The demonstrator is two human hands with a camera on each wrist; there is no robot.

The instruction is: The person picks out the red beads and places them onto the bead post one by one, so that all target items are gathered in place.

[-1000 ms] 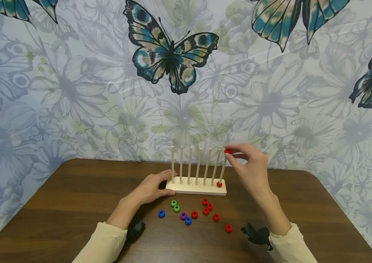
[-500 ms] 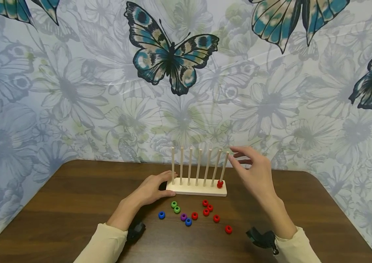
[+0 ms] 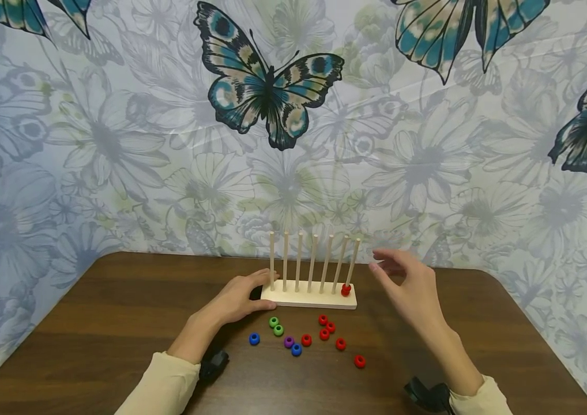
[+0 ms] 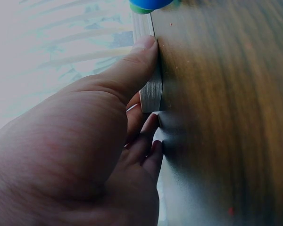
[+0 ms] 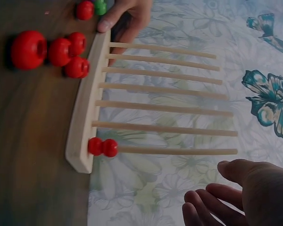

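Observation:
A pale wooden peg board [image 3: 309,297] with several upright pegs stands on the table. Two red beads [image 3: 346,290] are stacked at the foot of its rightmost peg, also plain in the right wrist view. My left hand [image 3: 236,297] grips the board's left end, thumb at the front edge and fingers behind. To the right of the last peg, my right hand [image 3: 410,285] is in the air, fingers loosely bent and holding nothing. In front of the board lie loose red beads [image 3: 341,344], two green beads [image 3: 278,330], two blue beads [image 3: 254,339] and a purple bead [image 3: 289,342].
The brown wooden table [image 3: 132,323] reaches back to a wall hanging [image 3: 293,190] printed with flowers and butterflies. Dark wrist cameras [image 3: 214,366] sit under both wrists, close above the tabletop.
The right hand let go of a red bead, which dropped down the rightmost peg onto the one below. That hand then moved right and down, away from the peg. The left hand stayed put.

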